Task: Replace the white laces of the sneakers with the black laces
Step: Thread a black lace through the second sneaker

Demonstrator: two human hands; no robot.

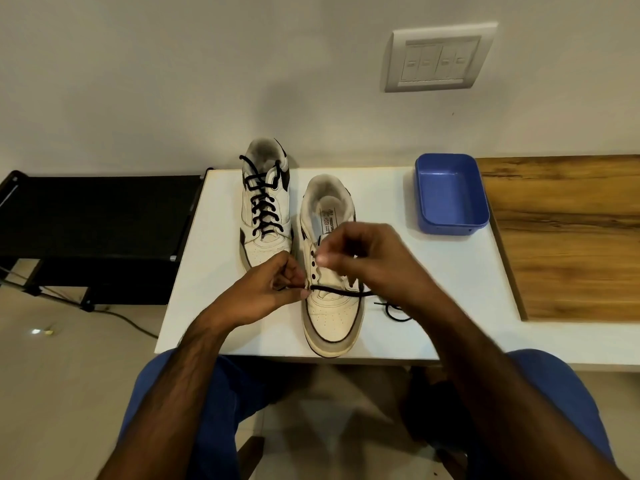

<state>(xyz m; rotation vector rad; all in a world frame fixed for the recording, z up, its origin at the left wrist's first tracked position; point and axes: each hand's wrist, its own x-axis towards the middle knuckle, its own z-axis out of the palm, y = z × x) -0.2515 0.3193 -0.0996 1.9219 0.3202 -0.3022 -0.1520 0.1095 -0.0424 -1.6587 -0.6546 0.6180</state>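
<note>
Two white sneakers stand on the white table [450,271], toes towards the person. The far-left sneaker [265,206] is fully laced in black. The near sneaker [330,299] carries one black lace [341,292] running straight across its lowest eyelets, with the loose end curled on the table to its right. The left hand [266,292] pinches the lace's left end; the right hand [367,261] hovers above the tongue with curled fingers, its grip too blurred to tell. One blue tray [450,192] sits far right, beside a wooden panel [568,237]. A switch plate [440,58] hangs on the pale wall.
</note>
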